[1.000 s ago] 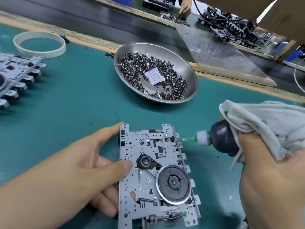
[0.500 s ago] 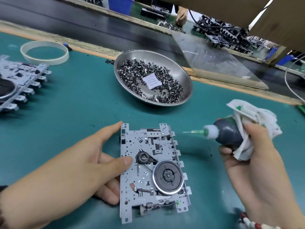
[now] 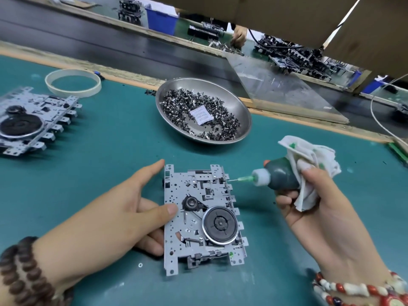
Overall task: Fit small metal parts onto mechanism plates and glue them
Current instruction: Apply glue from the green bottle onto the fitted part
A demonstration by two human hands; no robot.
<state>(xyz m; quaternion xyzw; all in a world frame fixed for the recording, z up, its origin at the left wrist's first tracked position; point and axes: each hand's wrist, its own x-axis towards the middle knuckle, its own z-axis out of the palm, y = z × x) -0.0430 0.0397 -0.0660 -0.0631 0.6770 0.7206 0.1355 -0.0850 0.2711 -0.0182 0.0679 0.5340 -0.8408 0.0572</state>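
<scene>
- Since a moment before, my right hand (image 3: 318,208) had moved the glue bottle (image 3: 281,174) left, so its thin needle tip (image 3: 234,180) was now at the far right edge of the mechanism plate (image 3: 198,217).
- My right hand was curled round the dark bottle, with a white rag (image 3: 309,164) wrapped round its back end.
- My left hand (image 3: 123,213) stayed on the plate's left side. The thumb pressed flat on top, the first finger lay straight along the far left corner, and the other fingers curled under the edge.
- The plate lay on the green mat (image 3: 110,151), near me, in the middle.
- It had a round black wheel (image 3: 220,225) on its near right part.
- A shiny metal bowl (image 3: 247,120) full of small metal parts (image 3: 183,104) sat farther away, with a little white paper (image 3: 201,116) inside.
- More plates (image 3: 33,120) were stacked at the far left, near a white ring (image 3: 72,82).
- I wore bead bracelets on both wrists.
</scene>
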